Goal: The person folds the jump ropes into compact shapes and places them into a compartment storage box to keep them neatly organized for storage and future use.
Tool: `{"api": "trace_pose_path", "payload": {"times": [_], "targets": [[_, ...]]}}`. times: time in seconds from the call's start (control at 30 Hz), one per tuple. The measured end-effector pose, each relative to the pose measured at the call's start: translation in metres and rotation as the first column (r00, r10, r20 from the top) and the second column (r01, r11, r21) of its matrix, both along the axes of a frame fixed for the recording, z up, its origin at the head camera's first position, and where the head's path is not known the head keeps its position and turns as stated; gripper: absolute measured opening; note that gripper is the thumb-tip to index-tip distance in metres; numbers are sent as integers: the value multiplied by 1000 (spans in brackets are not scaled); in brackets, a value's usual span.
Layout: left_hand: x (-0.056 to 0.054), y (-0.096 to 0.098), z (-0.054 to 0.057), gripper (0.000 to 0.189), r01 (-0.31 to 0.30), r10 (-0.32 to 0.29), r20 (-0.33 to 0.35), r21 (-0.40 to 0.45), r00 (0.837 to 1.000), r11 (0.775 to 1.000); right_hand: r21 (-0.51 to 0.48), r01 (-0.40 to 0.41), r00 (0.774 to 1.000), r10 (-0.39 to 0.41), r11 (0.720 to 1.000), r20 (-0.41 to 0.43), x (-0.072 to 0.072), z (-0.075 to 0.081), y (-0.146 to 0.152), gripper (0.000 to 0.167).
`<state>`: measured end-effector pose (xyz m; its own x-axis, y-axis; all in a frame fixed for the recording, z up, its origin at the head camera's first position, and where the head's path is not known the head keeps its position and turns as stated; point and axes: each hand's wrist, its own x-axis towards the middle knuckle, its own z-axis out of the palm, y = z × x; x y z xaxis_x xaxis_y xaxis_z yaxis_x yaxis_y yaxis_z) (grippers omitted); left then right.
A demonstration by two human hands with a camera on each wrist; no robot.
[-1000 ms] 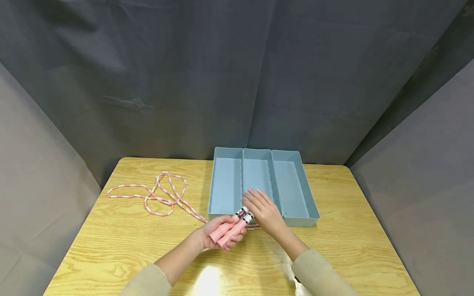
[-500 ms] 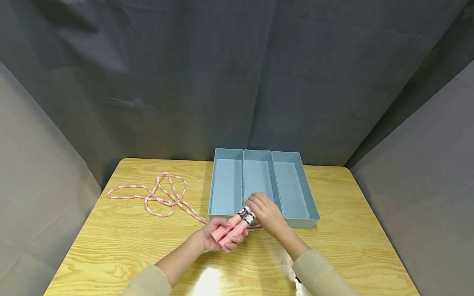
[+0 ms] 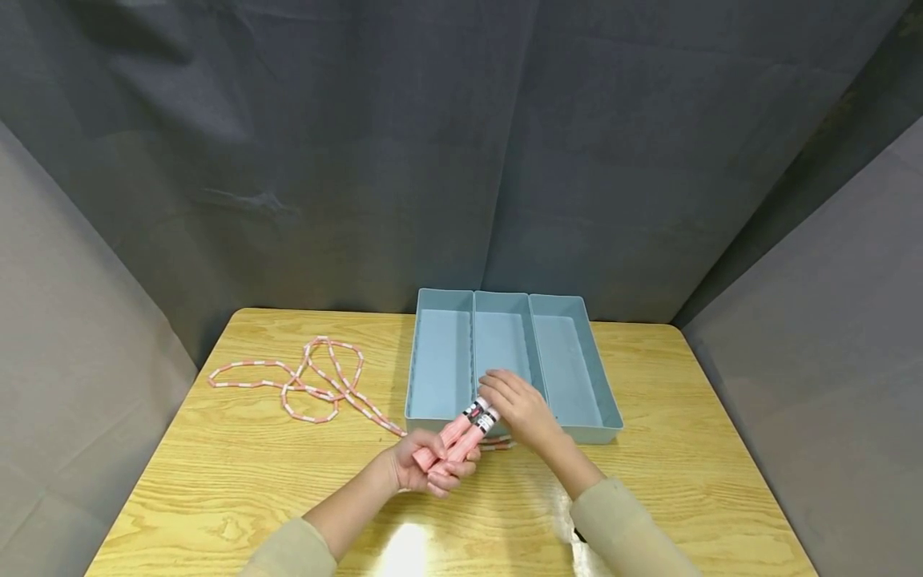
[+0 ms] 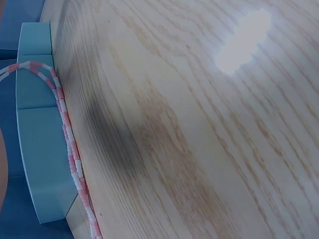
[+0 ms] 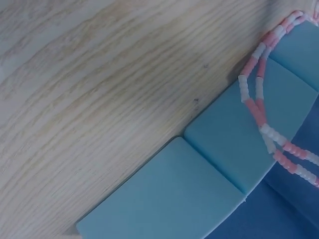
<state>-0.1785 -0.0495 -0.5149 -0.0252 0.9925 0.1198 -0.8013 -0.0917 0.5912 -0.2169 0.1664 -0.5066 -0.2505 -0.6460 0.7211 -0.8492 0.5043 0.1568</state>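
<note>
My left hand (image 3: pixel 424 463) grips the two pink handles (image 3: pixel 456 445) of a jump rope, held side by side and slanting up to the right. Black-and-white bands ring their upper ends. Over those ends my right hand (image 3: pixel 522 407) curls its fingers; its thumb is hidden. The pink-and-white beaded rope (image 3: pixel 344 391) lies in loops on the left of the table, and a doubled stretch passes below the handles. Both wrist views show that beaded stretch (image 4: pixel 68 134) hanging in front of the tray.
A blue-grey tray (image 3: pixel 433 422) with three long compartments stands just beyond the hands. The wooden table (image 3: pixel 238 481) has a bright reflection near its front. Dark cloth (image 3: pixel 346 160) rises behind, with pale grey panels at both sides.
My right hand's fingers have gone from stretched over the handle ends to curled down on them. The handles have shifted slightly up and right. Rope loops and tray stay put.
</note>
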Motion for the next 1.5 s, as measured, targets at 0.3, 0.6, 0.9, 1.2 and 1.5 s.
{"api": "trace_pose_path", "payload": {"times": [0.3, 0.6, 0.9, 1.2, 1.5], "targets": [[1, 1, 5, 37, 3, -2, -32, 33, 1000, 999, -80, 5, 981, 11, 997, 196, 1, 6, 2, 45], [-1, 2, 6, 36, -7, 12, -78, 59, 997, 998, -422, 85, 879, 131, 903, 458, 3, 4, -7, 61], [-3, 5, 12, 35, 9, -1, -105, 73, 995, 997, -725, 135, 710, 444, 676, 547, 15, 24, -21, 43], [-6, 4, 17, 36, 3, 4, -96, 79, 995, 997, -699, 375, 509, 494, 609, 704, 22, 30, -23, 23], [-8, 2, 20, 36, -5, 12, -82, 85, 997, 996, -567, 493, 339, 454, 660, 824, 23, 15, -17, 30]]}}
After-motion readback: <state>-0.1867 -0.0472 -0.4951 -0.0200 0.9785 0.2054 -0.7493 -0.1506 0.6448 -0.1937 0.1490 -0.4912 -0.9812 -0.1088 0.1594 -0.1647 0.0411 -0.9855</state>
